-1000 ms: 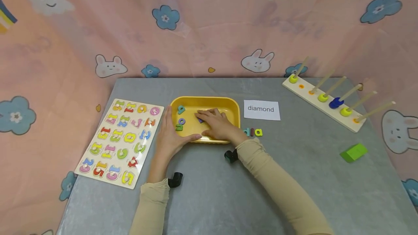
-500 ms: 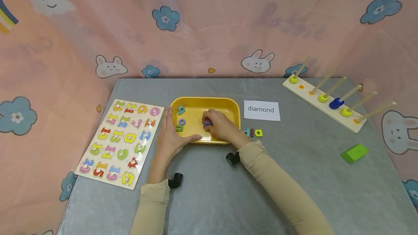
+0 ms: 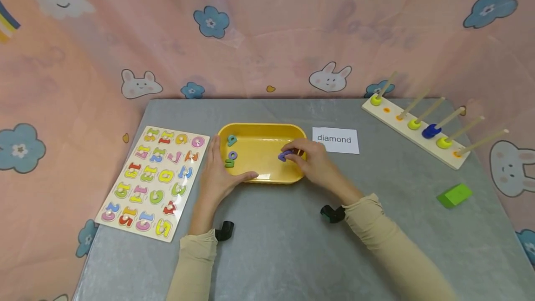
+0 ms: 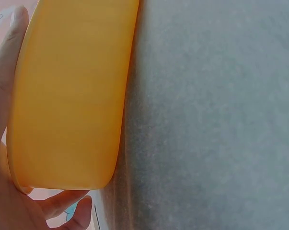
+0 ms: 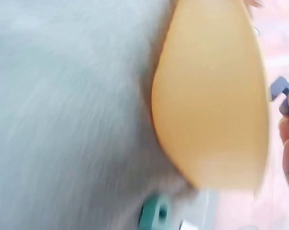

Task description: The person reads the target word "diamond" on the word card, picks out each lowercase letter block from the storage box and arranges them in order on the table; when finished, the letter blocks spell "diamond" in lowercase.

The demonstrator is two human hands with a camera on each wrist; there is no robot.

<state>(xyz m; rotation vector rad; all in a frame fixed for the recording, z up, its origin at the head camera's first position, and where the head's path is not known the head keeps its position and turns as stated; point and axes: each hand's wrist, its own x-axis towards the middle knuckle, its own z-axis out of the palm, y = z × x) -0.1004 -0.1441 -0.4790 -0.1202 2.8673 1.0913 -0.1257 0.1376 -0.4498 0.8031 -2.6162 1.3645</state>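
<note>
A yellow tray lies on the grey table, its left end beside my left hand. That hand's thumb stretches along the front rim and its fingers lie along the left side, touching the tray. Over the tray's right end, my right hand pinches a purple letter piece between thumb and fingers; the fingers hide part of it. In the right wrist view the piece shows at the tray's rim. Left in the tray are a teal letter, a purple letter o and a green letter n.
A white card reading "diamond" lies right of the tray. Below it, a teal letter shows in the right wrist view. A number puzzle board lies left, a peg board back right, a green block at right.
My right hand has picked the purple letter piece up from the middle of the tray and moved right with it. The letters below the card are now covered in the head view. My left hand stays put.
</note>
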